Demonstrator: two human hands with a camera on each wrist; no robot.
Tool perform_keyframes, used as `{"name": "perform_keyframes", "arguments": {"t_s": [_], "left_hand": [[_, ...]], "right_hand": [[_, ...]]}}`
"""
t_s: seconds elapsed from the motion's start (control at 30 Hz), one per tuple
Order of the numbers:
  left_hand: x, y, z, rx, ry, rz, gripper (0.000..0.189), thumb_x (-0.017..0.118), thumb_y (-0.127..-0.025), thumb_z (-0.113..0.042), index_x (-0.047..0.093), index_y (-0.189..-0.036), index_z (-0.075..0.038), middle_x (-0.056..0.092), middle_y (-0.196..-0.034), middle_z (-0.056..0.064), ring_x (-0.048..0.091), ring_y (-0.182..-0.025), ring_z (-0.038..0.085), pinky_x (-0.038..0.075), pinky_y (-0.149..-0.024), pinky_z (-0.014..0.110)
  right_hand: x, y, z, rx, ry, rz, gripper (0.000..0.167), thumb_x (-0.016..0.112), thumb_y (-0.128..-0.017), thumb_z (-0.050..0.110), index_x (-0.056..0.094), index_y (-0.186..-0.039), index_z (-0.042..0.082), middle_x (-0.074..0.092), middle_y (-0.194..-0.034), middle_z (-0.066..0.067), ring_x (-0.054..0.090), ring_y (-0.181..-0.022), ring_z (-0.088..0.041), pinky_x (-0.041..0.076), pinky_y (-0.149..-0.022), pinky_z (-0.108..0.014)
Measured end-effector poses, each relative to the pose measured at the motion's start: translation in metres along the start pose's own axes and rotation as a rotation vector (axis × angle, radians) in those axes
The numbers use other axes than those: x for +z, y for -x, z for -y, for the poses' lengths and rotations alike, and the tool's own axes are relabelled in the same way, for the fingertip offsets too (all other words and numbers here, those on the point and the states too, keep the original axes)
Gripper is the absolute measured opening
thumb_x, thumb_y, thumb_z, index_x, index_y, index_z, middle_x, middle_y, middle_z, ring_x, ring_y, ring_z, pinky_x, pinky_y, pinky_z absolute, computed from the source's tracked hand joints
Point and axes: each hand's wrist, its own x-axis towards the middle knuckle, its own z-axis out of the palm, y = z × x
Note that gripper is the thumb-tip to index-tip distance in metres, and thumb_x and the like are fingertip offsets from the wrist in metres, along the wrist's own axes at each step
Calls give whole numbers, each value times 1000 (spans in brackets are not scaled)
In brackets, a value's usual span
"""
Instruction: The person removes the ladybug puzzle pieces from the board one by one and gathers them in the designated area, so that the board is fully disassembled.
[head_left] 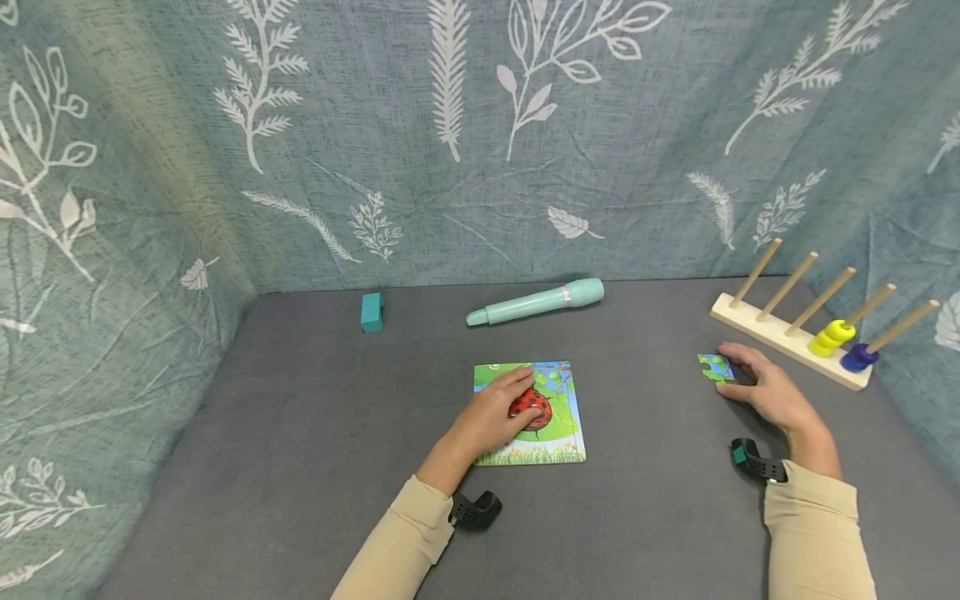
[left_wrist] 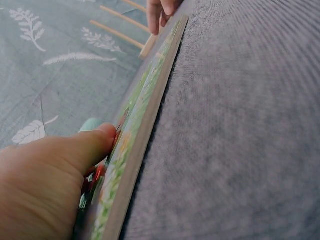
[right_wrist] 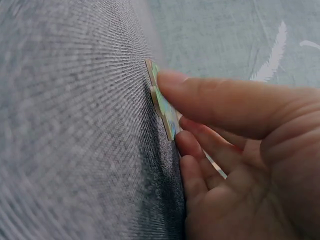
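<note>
The left hand (head_left: 495,417) rests palm-down on a square, flat puzzle board (head_left: 561,429) at the middle of the grey, woven-surfaced desk (head_left: 637,433). Its fingers are relaxed, reaching across the picture, with the thumb angled toward three o'clock over the printed red, black-spotted ladybird (head_left: 534,397). In the left wrist view, the board's pale brown edge lies along the desk beside that thumb.

Well apart from the board, between two and three o'clock of it, the right hand (head_left: 772,396) pinches a small green-and-blue puzzle piece (head_left: 714,367) with a curved notch at its edge. The thumb and fingers bracket the piece, which lies at or just over the desk; the exact contact cannot be told.

Just beyond the right hand, at about one o'clock from it, stands a pale wooden peg rack (head_left: 772,330) with five slanting rods. Yellow beads (head_left: 831,337) sit on the fourth rod from the left, and dark blue beads (head_left: 859,357) on the fifth. At twelve o'clock of the board lies a mint-green, microphone-shaped cylinder (head_left: 528,305) with a pale band; at ten o'clock is a small teal rectangular block (head_left: 371,313). Behind the desk hangs a grey-green fabric (head_left: 405,100) printed with white leaves.
</note>
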Motion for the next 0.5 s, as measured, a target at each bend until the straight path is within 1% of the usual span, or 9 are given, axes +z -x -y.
{"name": "perform_keyframes", "arguments": {"t_s": [0.07,0.17,0.2,0.23,0.27,0.3,0.37,0.5], "left_hand": [[0,0,0,10,0,-11,52,62,-93,-29,52,-136,-3,45,-145,9,41,-135,26,44,-107,41],[1,0,0,14,10,-29,52,64,-91,-28,53,-135,-2,47,-144,10,41,-136,26,44,-107,41],[1,0,0,14,14,-34,52,65,-91,-29,54,-134,-2,47,-144,10,40,-136,25,44,-107,41],[1,0,0,13,18,-38,52,66,-90,-29,54,-134,-2,47,-144,10,40,-136,25,44,-107,41],[1,0,0,13,24,-42,52,66,-90,-29,55,-133,-2,47,-143,10,40,-136,25,44,-107,41],[1,0,0,14,30,-47,52,67,-89,-29,55,-133,-3,48,-143,10,40,-136,25,44,-107,40],[1,1,0,14,54,-53,52,67,-89,-28,55,-133,-2,48,-143,10,41,-136,26,45,-107,41],[-2,1,2,-1,94,-66,55,67,-89,-29,53,-135,-3,47,-144,11,41,-135,28,44,-107,43]], "right_hand": [[0,1,0,21,6,-18,65,66,-88,12,35,-141,-10,36,-139,-33,35,-123,-46,34,-110,-42],[0,2,3,49,9,-36,68,66,-89,18,33,-143,-8,38,-138,-33,37,-123,-45,35,-110,-37],[0,2,4,59,8,-37,69,66,-89,20,32,-143,-8,38,-139,-33,37,-124,-45,35,-111,-37],[0,2,5,71,2,-35,71,66,-89,22,31,-144,-7,37,-140,-33,36,-126,-46,33,-113,-41],[0,2,7,77,-15,-30,73,66,-90,23,29,-145,-7,35,-142,-33,34,-128,-47,31,-112,-51],[-1,2,10,87,-24,-24,75,66,-90,25,27,-146,-6,33,-144,-33,32,-130,-49,29,-108,-60],[0,0,16,95,-36,-14,76,65,-91,27,25,-148,-4,31,-146,-32,29,-132,-51,29,-107,-62],[4,-3,33,62,-80,15,75,63,-93,27,23,-149,-2,28,-148,-31,26,-135,-51,28,-107,-63]]}}
